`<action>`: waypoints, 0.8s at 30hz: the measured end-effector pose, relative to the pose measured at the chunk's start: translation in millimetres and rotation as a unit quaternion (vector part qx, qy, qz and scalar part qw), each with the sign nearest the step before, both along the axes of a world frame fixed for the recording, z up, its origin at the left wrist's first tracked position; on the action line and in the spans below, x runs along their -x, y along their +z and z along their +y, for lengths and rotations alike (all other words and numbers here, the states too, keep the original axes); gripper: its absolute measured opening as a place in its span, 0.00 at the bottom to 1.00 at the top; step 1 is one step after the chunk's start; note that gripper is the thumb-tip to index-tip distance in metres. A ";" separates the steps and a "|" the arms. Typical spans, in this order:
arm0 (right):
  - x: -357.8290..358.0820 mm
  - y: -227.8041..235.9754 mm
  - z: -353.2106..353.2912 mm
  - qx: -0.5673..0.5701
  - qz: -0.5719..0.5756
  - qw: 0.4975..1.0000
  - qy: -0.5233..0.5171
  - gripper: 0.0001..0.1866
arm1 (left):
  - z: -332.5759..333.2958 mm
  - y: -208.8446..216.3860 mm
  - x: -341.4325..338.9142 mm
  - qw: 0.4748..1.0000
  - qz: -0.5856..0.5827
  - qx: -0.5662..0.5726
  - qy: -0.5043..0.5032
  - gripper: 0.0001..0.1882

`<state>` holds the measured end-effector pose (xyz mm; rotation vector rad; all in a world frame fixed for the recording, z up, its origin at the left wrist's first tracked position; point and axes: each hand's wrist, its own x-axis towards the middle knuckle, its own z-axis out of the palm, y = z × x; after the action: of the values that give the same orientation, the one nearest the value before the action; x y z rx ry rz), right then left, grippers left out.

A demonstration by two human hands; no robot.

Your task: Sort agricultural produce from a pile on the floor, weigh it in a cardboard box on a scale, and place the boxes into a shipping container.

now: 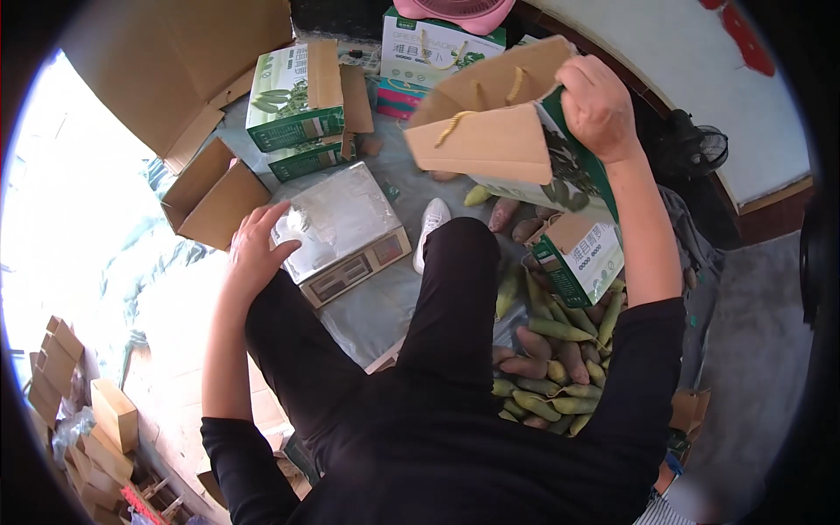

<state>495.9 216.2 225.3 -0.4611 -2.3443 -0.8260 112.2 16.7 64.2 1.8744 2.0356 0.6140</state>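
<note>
Raised at the upper right, my right hand (599, 109) is closed on the edge of an open cardboard gift carton (499, 140). The carton is tilted, with yellow rope handles and a green-and-white printed outside. My left hand (258, 245) hangs with fingers apart beside a silver-topped box (341, 219) on the floor; whether it touches that box I cannot tell. Below the held carton, a smaller green-and-white carton (582, 258) rests by a pile of long green radishes (560, 330) and reddish tubers (573, 360) that look like sweet potatoes.
Two stacked printed cartons (297, 92) stand ahead on the left, near an open brown box (214, 192). Another handled carton (429, 52) stands at the back under a pink fan (459, 10). A black fan (691, 144) is by the right wall. Flattened cardboard (57, 367) lies lower left.
</note>
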 end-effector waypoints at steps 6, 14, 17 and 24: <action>51.0 -3.6 -14.4 0.070 0.045 0.988 0.132 0.11 | 30.1 24.5 -18.4 0.994 0.027 -0.097 -0.037 0.38; 45.5 -55.1 5.6 0.097 0.119 0.980 0.124 0.21 | 36.5 3.1 -2.6 0.995 -0.079 0.053 -0.041 0.13; 10.7 -90.1 5.3 0.232 0.190 0.953 0.031 0.16 | 39.9 -8.0 -6.9 0.996 0.017 0.064 -0.055 0.12; -97.0 -238.1 -54.3 0.455 0.230 0.832 -0.219 0.09 | 50.5 -16.5 -8.3 0.975 0.177 0.132 -0.036 0.12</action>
<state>592.9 162.0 -12.8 -1.4468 -2.0366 0.3091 120.5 67.2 47.8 1.9899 2.1174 -0.0168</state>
